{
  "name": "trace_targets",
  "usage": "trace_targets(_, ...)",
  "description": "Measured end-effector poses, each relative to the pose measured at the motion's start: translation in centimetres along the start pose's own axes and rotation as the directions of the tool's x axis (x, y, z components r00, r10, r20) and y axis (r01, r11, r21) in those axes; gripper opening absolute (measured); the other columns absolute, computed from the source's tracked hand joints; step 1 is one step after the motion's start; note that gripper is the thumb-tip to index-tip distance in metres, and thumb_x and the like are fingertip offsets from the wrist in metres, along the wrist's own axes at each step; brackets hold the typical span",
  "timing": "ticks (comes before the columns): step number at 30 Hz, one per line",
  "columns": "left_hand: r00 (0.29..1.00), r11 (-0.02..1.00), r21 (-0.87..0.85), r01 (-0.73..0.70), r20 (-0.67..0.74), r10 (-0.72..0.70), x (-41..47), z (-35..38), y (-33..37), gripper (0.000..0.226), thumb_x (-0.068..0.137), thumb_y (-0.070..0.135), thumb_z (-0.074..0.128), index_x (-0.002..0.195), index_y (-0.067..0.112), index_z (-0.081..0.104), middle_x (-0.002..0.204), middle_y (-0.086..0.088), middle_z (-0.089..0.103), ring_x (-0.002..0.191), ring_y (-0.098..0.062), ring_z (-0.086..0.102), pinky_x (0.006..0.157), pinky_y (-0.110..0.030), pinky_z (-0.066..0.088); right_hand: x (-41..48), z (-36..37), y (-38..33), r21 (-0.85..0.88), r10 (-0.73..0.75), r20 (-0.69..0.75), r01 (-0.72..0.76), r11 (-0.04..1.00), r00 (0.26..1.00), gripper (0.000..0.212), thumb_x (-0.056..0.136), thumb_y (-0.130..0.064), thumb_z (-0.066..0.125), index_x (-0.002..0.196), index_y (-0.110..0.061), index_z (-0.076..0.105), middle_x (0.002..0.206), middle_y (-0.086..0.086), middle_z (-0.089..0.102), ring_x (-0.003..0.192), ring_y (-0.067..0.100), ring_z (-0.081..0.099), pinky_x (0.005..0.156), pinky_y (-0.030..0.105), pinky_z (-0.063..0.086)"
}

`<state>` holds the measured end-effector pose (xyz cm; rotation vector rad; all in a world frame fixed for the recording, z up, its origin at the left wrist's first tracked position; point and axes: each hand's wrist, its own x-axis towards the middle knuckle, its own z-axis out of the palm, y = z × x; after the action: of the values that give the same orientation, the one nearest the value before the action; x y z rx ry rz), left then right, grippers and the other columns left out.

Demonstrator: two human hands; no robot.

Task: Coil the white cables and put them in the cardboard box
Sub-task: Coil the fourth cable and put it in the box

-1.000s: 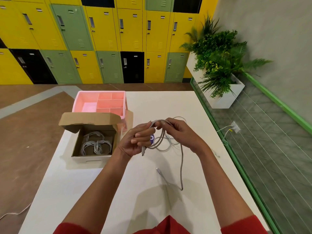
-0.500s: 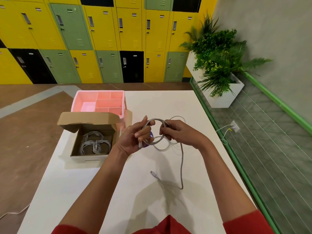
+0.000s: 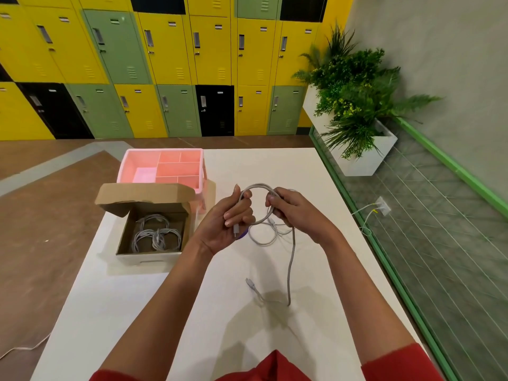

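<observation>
A white cable [image 3: 290, 259] is held above the white table [image 3: 115, 303] in a round loop between both hands. My left hand [image 3: 223, 226] grips the loop's left side, with one plug end poking out below its fingers. My right hand [image 3: 295, 209] grips the loop's right side. The cable's loose tail hangs down to the table and ends in a plug [image 3: 249, 281]. Another loose white cable [image 3: 265, 237] lies on the table under my hands. The open cardboard box [image 3: 149, 259] stands to the left, with coiled white cables [image 3: 155, 234] inside.
A pink divided tray [image 3: 162, 167] stands just behind the box, touching its raised flap. A green rail [image 3: 384, 259] runs along the table's right edge, with a white planter [image 3: 357, 158] beyond. Lockers fill the back wall. A thin cord [image 3: 24, 348] lies on the floor at left.
Both hands have lifted the cable a little and drawn its loop rounder and more upright. The hanging tail's plug end has slid slightly left on the table.
</observation>
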<state>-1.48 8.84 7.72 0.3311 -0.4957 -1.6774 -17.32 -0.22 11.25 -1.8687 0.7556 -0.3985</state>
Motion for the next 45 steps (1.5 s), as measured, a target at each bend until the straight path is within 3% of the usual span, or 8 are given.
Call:
trace_targets(13, 0.991, 0.991, 0.077, 0.112, 0.061, -0.117, -0.1, 0.7, 0.7, 0.036, 0.101, 0.029, 0.031, 0.082, 0.010, 0.055, 0.043, 0.006, 0.024, 0.033, -0.008, 0.022, 0.047, -0.015, 0.039, -0.3, 0.4, -0.6, -0.079, -0.118, -0.098, 0.110, 0.991, 0.988, 0.028, 0.101, -0.033, 0.042, 0.077, -0.022, 0.050, 0.051, -0.015, 0.040, 0.051, 0.006, 0.033, 0.054, 0.022, 0.030)
trace_targets(20, 0.960, 0.981, -0.034, 0.191, 0.214, -0.180, -0.1, 0.5, 1.1, 0.033, 0.104, 0.028, 0.034, 0.091, 0.005, 0.053, 0.044, 0.003, 0.033, 0.035, -0.009, 0.029, 0.049, -0.020, 0.043, -0.4, 0.8, -1.0, -0.199, -0.063, 0.053, 0.072, 0.977, 0.997, 0.031, 0.104, -0.034, 0.033, 0.080, -0.020, 0.047, 0.060, -0.010, 0.043, 0.051, 0.003, 0.037, 0.057, 0.021, 0.034)
trace_targets(25, 0.950, 0.986, -0.079, 0.146, 0.287, -0.118, -0.2, 0.6, 1.1, 0.040, 0.105, 0.027, 0.031, 0.114, -0.005, 0.053, 0.049, 0.000, 0.036, 0.038, -0.009, 0.033, 0.054, -0.020, 0.046, -0.7, 0.7, -1.1, -0.093, -0.064, 0.040, 0.068, 0.993, 0.997, 0.034, 0.103, -0.037, 0.035, 0.088, -0.012, 0.052, 0.059, -0.010, 0.042, 0.050, 0.001, 0.038, 0.052, 0.013, 0.032)
trace_targets(30, 0.956, 0.991, -0.118, 0.055, 0.293, -0.019, -0.4, 0.9, 1.7, 0.057, 0.105, 0.032, 0.023, 0.144, -0.009, 0.021, 0.050, -0.001, 0.037, 0.037, -0.007, 0.027, 0.061, -0.020, 0.037, -0.7, 2.1, -0.2, -0.012, -0.042, -0.061, 0.042, 0.999, 0.997, 0.031, 0.104, -0.036, 0.031, 0.078, -0.021, 0.041, 0.059, -0.010, 0.038, 0.047, 0.001, 0.034, 0.045, 0.015, 0.027)
trace_targets(35, 0.965, 0.997, -0.073, -0.040, 0.257, 0.057, -0.2, 0.7, 2.3, 0.061, 0.104, 0.034, 0.023, 0.146, -0.008, 0.009, 0.050, -0.002, 0.038, 0.037, -0.008, 0.031, 0.068, -0.023, 0.045, -0.9, 3.3, 0.5, -0.163, 0.035, -0.015, -0.036, 0.986, 0.999, 0.031, 0.104, -0.034, 0.029, 0.085, -0.014, 0.042, 0.061, -0.008, 0.043, 0.047, 0.001, 0.038, 0.051, 0.015, 0.030)
trace_targets(39, 0.986, 0.989, 0.079, -0.125, 0.118, 0.116, -0.3, 0.6, 3.1, 0.047, 0.106, 0.020, 0.024, 0.145, -0.006, 0.022, 0.049, -0.003, 0.047, 0.037, -0.008, 0.036, 0.074, -0.021, 0.049, -0.7, 3.4, 0.2, -0.346, 0.121, 0.076, -0.088, 0.934, 0.990, 0.032, 0.104, -0.035, 0.030, 0.088, -0.013, 0.046, 0.065, -0.003, 0.049, 0.056, 0.011, 0.043, 0.062, 0.031, 0.036)
trace_targets(42, 0.989, 0.967, 0.215, -0.139, -0.024, 0.147, 0.1, 0.7, 3.0, 0.045, 0.105, 0.020, 0.026, 0.142, -0.004, 0.034, 0.047, 0.007, 0.045, 0.035, -0.006, 0.040, 0.070, -0.014, 0.049, -1.0, 3.6, -0.2, -0.427, 0.155, 0.148, -0.078, 0.901, 0.977, 0.029, 0.104, -0.034, 0.030, 0.092, -0.014, 0.046, 0.068, -0.005, 0.050, 0.060, 0.011, 0.046, 0.063, 0.031, 0.038)
trace_targets(45, 0.969, 0.943, 0.281, -0.179, -0.117, 0.218, 0.7, 1.3, 2.7, 0.045, 0.102, 0.022, 0.033, 0.139, -0.001, 0.040, 0.051, 0.010, 0.045, 0.043, -0.004, 0.047, 0.079, -0.025, 0.055, -1.2, 4.3, -0.4, -0.449, 0.172, 0.201, -0.065, 0.891, 0.964, 0.028, 0.105, -0.031, 0.030, 0.090, -0.014, 0.047, 0.069, -0.007, 0.049, 0.064, 0.015, 0.048, 0.065, 0.030, 0.038)
